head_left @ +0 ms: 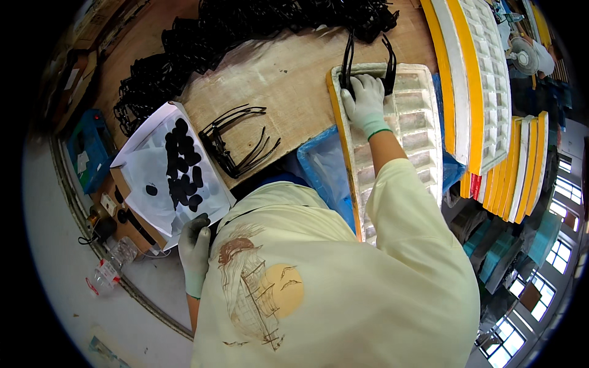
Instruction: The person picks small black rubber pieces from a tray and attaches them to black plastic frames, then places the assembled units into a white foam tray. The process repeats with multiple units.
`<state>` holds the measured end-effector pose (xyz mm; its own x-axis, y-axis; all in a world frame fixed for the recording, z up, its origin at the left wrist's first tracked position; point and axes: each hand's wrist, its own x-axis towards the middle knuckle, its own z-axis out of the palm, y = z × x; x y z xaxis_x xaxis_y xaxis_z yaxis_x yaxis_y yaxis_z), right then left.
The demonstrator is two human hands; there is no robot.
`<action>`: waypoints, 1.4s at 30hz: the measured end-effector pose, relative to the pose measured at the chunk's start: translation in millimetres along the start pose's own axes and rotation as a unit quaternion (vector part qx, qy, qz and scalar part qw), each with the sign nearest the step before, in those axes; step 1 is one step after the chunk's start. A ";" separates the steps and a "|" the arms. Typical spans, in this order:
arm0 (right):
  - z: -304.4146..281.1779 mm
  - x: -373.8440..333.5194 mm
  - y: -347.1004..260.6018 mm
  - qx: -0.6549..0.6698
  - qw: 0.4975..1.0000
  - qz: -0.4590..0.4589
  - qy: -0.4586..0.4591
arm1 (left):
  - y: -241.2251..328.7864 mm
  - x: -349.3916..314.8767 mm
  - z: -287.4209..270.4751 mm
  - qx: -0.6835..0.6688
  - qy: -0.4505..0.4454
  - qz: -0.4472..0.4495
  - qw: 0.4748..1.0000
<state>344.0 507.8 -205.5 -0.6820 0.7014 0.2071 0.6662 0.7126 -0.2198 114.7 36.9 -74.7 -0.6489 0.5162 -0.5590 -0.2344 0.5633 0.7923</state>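
Observation:
My right hand, in a white glove, is closed on a black glasses frame at the far end of a white tray with many compartments. The frame's two temples stick up on either side of my fingers. My left hand, gloved with darkened fingertips, is low at the near corner of a white paper-lined box. Its fingers are bent together, and what they hold cannot be made out. Black oval lenses lie in that box. Between box and tray, several black glasses frames rest on the wooden table.
A long heap of black frames covers the table's far side. Stacked yellow and white trays rise at the right. Blue plastic lining shows beside my tray. At the left are a blue box and a plastic bottle.

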 end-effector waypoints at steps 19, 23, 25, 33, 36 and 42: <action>-32.8 -0.4 -53.5 0.011 0.993 -0.031 0.111 | -18.3 -23.7 -20.6 -0.031 0.041 -0.004 0.999; -14.0 -11.1 -177.1 0.349 0.927 0.112 -0.080 | -21.4 -20.5 -30.6 -0.021 0.025 0.014 0.999; -12.8 -10.6 -252.6 0.298 0.909 0.092 -0.278 | -20.1 -20.2 -34.3 -0.015 0.018 0.022 0.999; 41.7 -6.7 -301.1 0.387 0.795 0.151 -0.442 | -25.9 -29.7 -64.8 0.043 0.022 0.032 0.998; 44.6 -5.5 -302.5 0.397 0.784 0.158 -0.450 | -38.5 -28.5 -77.3 0.017 0.019 0.035 0.999; 62.1 -16.3 -306.7 0.387 0.804 0.141 -0.429 | -31.5 -26.1 -90.1 0.003 0.004 0.030 1.000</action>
<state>132.0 277.0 -200.6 -0.7150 0.3317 -0.6154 0.6699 0.0734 -0.7388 73.8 -52.4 -63.0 -0.6671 0.5439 -0.5090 -0.1911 0.5354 0.8227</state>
